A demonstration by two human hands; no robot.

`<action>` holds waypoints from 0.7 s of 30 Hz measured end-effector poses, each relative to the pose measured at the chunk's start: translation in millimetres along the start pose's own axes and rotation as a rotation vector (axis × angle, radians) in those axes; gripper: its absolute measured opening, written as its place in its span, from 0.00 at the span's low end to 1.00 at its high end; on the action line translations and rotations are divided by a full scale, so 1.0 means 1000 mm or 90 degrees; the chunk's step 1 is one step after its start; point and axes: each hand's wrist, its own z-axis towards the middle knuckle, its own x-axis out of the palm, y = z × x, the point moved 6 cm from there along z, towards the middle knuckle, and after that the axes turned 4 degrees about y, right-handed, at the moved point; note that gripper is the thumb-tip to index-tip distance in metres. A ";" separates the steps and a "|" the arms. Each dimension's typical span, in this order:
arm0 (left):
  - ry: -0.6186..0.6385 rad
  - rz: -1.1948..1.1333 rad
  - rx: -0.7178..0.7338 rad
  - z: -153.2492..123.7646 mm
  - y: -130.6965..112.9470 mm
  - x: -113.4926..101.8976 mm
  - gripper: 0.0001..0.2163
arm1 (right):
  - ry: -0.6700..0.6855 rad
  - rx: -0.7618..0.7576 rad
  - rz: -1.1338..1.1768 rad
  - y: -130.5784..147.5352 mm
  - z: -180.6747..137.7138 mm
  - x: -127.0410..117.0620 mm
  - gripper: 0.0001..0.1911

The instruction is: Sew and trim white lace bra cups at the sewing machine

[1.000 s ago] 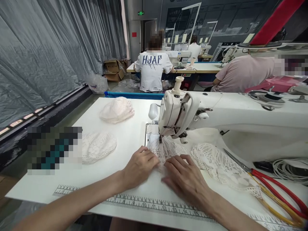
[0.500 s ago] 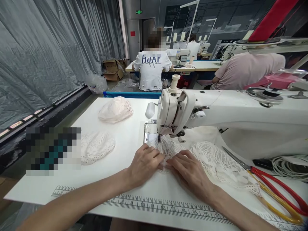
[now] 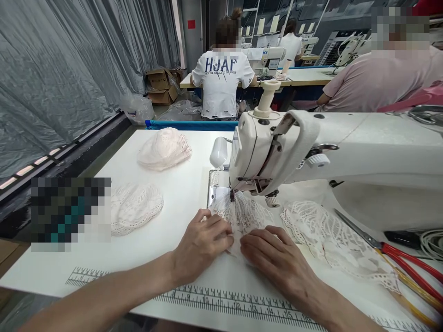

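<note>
A piece of white lace (image 3: pixel 244 216) lies gathered under the needle and presser foot (image 3: pixel 232 195) of a white sewing machine (image 3: pixel 277 147). My left hand (image 3: pixel 204 242) pinches its near edge on the left with curled fingers. On the right my right hand (image 3: pixel 277 258) has its fingers closed on the same edge, fingertips partly hidden. A narrow gap separates the two hands. More white lace (image 3: pixel 332 235) is spread beside my right hand, under the machine arm.
At left lie a folded lace piece (image 3: pixel 136 207) and a pale cup-shaped piece (image 3: pixel 165 150). Red-handled scissors (image 3: pixel 384 246) rest at right on the lace, near a coiled cable (image 3: pixel 432 244). A printed ruler (image 3: pixel 242 302) runs along the front edge. Co-workers sit beyond the table.
The view has shifted closer to the machine. Both hands have drawn slightly toward me and a little apart, still on the lace, and more gathered lace shows between them and the needle.
</note>
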 end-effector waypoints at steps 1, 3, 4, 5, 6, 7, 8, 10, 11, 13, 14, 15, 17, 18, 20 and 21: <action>-0.005 0.005 0.006 0.000 -0.001 -0.001 0.06 | -0.003 -0.005 0.007 0.000 0.000 0.000 0.14; -0.016 0.018 0.018 0.001 -0.003 -0.002 0.06 | -0.009 -0.014 0.018 0.001 0.000 0.000 0.14; -0.021 0.025 0.023 0.001 -0.004 -0.003 0.07 | -0.011 -0.017 0.020 0.001 0.000 0.001 0.14; -0.024 0.033 0.029 0.001 -0.005 -0.003 0.07 | -0.012 -0.017 0.020 0.001 0.000 0.001 0.14; -0.025 0.041 0.035 0.002 -0.006 -0.003 0.07 | -0.014 -0.018 0.017 0.001 0.000 0.001 0.14; -0.028 0.048 0.040 0.002 -0.007 -0.003 0.07 | -0.017 -0.019 0.014 0.001 -0.001 0.001 0.14; -0.030 0.056 0.044 0.002 -0.008 -0.004 0.07 | -0.019 -0.019 0.011 0.001 -0.001 0.002 0.14; -0.036 0.071 0.050 0.002 -0.009 -0.004 0.06 | -0.019 -0.023 0.011 0.001 -0.001 0.002 0.13; -0.038 0.077 0.052 0.001 -0.009 -0.005 0.06 | -0.018 -0.026 0.012 0.001 -0.001 0.001 0.13; -0.041 0.089 0.058 0.001 -0.010 -0.006 0.06 | -0.016 -0.031 0.012 0.002 -0.001 0.001 0.13; -0.042 0.096 0.059 0.001 -0.011 -0.007 0.06 | -0.014 -0.032 0.011 0.002 -0.001 0.000 0.13; -0.040 0.103 0.060 0.001 -0.011 -0.007 0.06 | -0.011 -0.032 0.011 0.003 0.000 0.000 0.14; -0.035 0.119 0.059 0.001 -0.013 -0.007 0.06 | -0.004 -0.031 0.010 0.003 0.002 0.000 0.15; -0.031 0.126 0.059 0.001 -0.013 -0.007 0.06 | -0.003 -0.031 0.008 0.003 0.002 -0.001 0.15; -0.027 0.138 0.059 0.000 -0.015 -0.006 0.05 | -0.004 -0.033 0.006 0.003 0.003 -0.001 0.16; -0.028 0.142 0.060 0.000 -0.016 -0.006 0.05 | -0.005 -0.034 0.006 0.003 0.004 -0.001 0.16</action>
